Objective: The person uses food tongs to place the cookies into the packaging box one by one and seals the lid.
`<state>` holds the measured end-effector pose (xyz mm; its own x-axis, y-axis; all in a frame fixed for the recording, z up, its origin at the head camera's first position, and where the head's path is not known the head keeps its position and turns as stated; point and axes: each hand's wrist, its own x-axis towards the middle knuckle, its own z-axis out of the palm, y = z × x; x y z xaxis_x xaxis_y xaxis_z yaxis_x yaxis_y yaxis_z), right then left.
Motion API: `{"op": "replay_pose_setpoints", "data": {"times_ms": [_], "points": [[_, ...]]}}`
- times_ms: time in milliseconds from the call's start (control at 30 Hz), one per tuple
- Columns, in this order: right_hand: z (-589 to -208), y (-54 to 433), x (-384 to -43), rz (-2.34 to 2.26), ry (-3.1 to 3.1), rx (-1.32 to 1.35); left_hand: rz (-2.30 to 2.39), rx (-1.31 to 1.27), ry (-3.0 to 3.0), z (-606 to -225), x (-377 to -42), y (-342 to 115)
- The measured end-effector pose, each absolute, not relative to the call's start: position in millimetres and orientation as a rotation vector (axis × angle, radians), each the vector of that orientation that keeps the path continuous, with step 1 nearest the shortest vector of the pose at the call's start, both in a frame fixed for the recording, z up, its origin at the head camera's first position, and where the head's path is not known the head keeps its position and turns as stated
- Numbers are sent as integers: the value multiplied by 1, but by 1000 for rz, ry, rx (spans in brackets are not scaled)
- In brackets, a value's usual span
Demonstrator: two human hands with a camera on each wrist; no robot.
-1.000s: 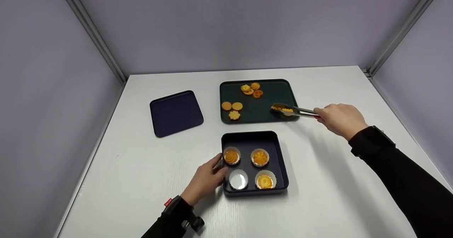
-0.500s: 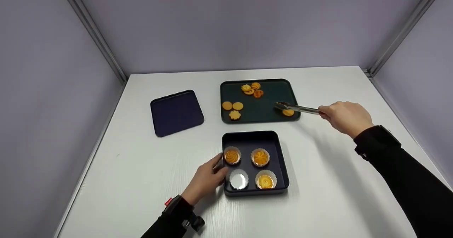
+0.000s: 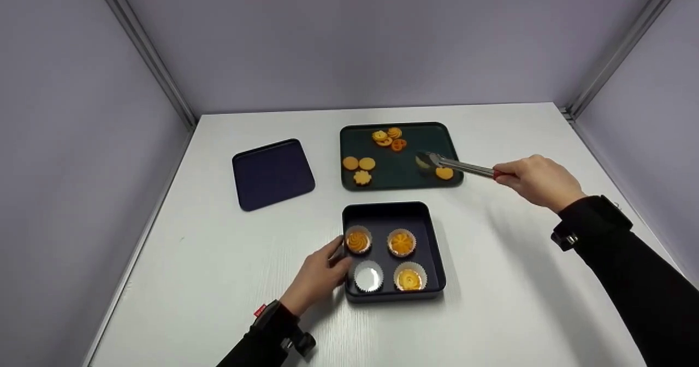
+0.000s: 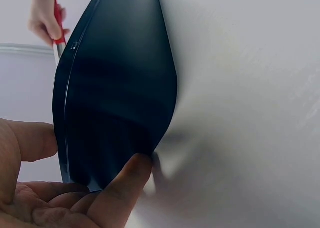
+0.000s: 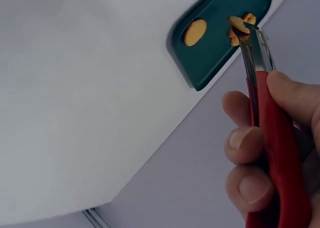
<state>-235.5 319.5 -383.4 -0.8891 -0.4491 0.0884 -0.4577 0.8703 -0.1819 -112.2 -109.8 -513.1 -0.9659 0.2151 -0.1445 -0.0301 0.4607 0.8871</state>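
Tongs (image 3: 467,168) are gripped by the right hand (image 3: 538,184) at right of the head view, fingers and thumb wrapped round the red handles. A cookie (image 5: 239,24) is held in the tongs' tips, seen over the right half of the green tray (image 3: 401,173); clearance from the tray can't be told. The box (image 3: 393,297), lower centre, is gripped at its left wall by the left hand (image 3: 319,273), thumb and fingers set on either side in the left wrist view. Four paper cups (image 3: 368,277) are held in the box; a cookie is seen in three, the silvery bottom in the lower-left one. On the green tray, a round cookie (image 3: 444,173) is seen lower right, a cluster (image 3: 384,140) at upper centre, two round cookies and a flower-shaped one at left. A blue tray (image 3: 273,173) is placed left of centre on the white worktop (image 3: 218,274).
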Motion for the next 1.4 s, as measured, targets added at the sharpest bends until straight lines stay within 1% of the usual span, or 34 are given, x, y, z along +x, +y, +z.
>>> {"op": "replay_pose_setpoints", "data": {"times_ms": [267,467,967,1167,1400], "points": [[-381,322,-234,590,-3053,676,1490,152,2488,-513,-112,-110],[-374,319,-227,812,-3092,662,1571,141,2409,-513,-112,-109],[-367,312,-206,1014,-3262,797,1578,149,2405,-514,-113,-109],[-365,311,-200,1074,-3288,900,1573,148,2409,-513,-113,-109],[-370,307,-194,1127,-3258,1130,1608,123,2354,-513,-112,-109]]}}
